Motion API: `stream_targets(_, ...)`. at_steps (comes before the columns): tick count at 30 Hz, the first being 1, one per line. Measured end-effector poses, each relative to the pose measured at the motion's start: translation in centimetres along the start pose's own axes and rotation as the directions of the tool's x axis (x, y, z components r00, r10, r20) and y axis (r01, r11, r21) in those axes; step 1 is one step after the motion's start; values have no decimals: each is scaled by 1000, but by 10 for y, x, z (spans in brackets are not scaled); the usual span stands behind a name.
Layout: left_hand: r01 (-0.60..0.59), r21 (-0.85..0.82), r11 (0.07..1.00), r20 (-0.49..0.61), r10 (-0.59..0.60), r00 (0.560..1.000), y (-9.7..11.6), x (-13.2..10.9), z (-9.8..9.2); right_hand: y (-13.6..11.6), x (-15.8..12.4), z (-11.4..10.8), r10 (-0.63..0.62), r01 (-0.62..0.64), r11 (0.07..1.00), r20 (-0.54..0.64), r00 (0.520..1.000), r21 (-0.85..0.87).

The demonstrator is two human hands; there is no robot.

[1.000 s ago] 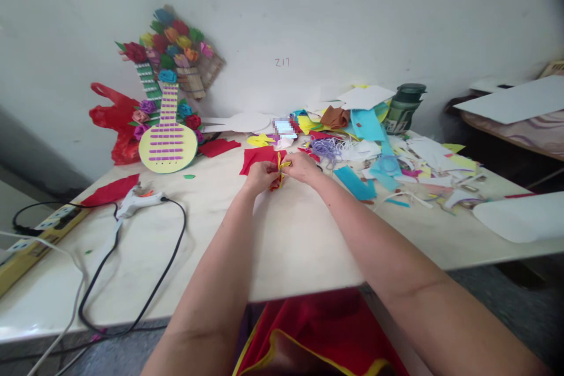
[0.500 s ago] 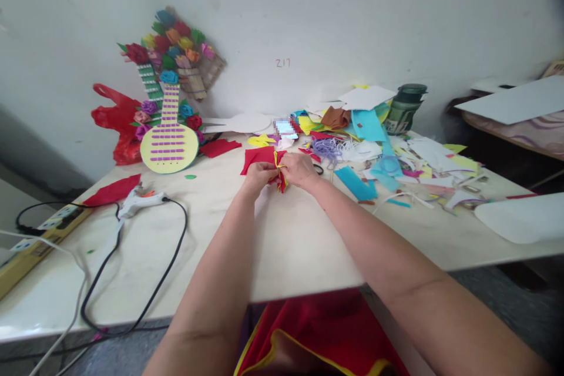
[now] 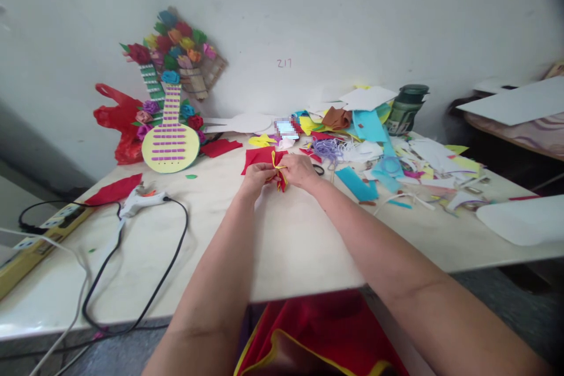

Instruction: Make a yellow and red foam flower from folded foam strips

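Both hands meet over the middle of the white table (image 3: 304,252). My left hand (image 3: 259,179) pinches a small red crepe-paper piece with a yellow edge (image 3: 281,181). From the other side, my right hand (image 3: 298,169) has its fingers closed on the same piece, and its fingertips are partly hidden. A yellow strip (image 3: 274,160) stands up between the fingers. Just behind the hands lies a flat red paper sheet (image 3: 255,157). Close to my right hand are the black handle loops of what look like scissors (image 3: 318,170).
At left, a white glue gun (image 3: 143,200) with a black cord lies near a power strip (image 3: 33,252). A yellow paper lute with flowers (image 3: 171,150) leans by the wall. Paper scraps (image 3: 423,158), purple string (image 3: 326,148) and a green bottle (image 3: 408,108) fill the right.
The yellow strip between my fingers has shifted slightly up and to the left. Both hands stay in nearly the same place, still on the red piece.
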State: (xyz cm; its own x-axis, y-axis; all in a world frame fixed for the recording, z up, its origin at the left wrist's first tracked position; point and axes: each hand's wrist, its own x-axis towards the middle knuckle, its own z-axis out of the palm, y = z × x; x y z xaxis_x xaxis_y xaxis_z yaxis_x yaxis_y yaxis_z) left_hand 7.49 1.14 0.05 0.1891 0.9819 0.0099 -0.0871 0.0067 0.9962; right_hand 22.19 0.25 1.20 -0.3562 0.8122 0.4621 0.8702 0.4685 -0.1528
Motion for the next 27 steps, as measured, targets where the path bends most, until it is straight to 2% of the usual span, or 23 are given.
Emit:
stream_targets(8,116,-127,985,-28,-120,992,-1,0,-3,-5,-1,-1,-51,51,999,18,999,-14)
stream_targets(13,118,-248,962,-89,-144,986,4,1,-2,-7,-5,-5,-83,83,996,-13,996,8)
stream_targets(15,123,-254,959,-110,-155,982,4,2,-3,-7,-6,-6,-83,83,997,-13,996,5)
stream_targets(18,90,-193,977,-75,-106,992,3,3,-6,-8,-6,-6,-62,62,998,7,998,32)
stream_targets(20,58,-172,983,-53,-69,996,1,4,-7,-7,-5,-5,-37,34,989,19,999,143)
stream_targets(22,44,-176,983,-47,-53,997,-1,4,-9,-4,-3,-3,3,-13,942,32,999,335)
stream_targets(25,41,-173,984,-22,-45,999,-2,5,-10,2,-1,-1,96,-108,799,51,994,592)
stream_targets(27,43,-154,987,-10,-45,999,-2,4,-10,6,0,0,197,-177,723,45,979,668)
